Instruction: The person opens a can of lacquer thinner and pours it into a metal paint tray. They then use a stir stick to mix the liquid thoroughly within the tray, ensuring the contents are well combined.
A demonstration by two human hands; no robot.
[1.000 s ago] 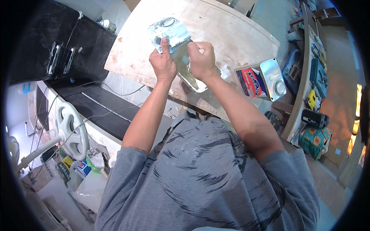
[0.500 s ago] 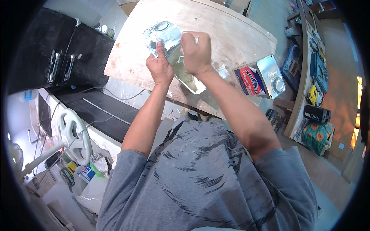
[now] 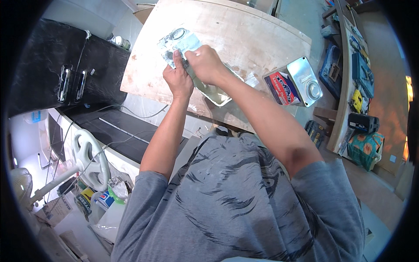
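Our left hand (image 3: 179, 81) is closed on a smeared silver metal piece (image 3: 190, 43) with one round ring, thumb on top; our right hand (image 3: 205, 65) bends across the far end of one pale-coated trough (image 3: 219, 103), fingertips hidden, so we cannot tell its closure or contents. Beneath both we see one wooden table (image 3: 270, 39), and at right one capped can (image 3: 303, 76), its red-and-blue label (image 3: 281, 89) carrying pale lettering.

Workshop: stained worktable (image 3: 262, 43), metal can (image 3: 305, 83), tool-strewn bench (image 3: 335, 134).
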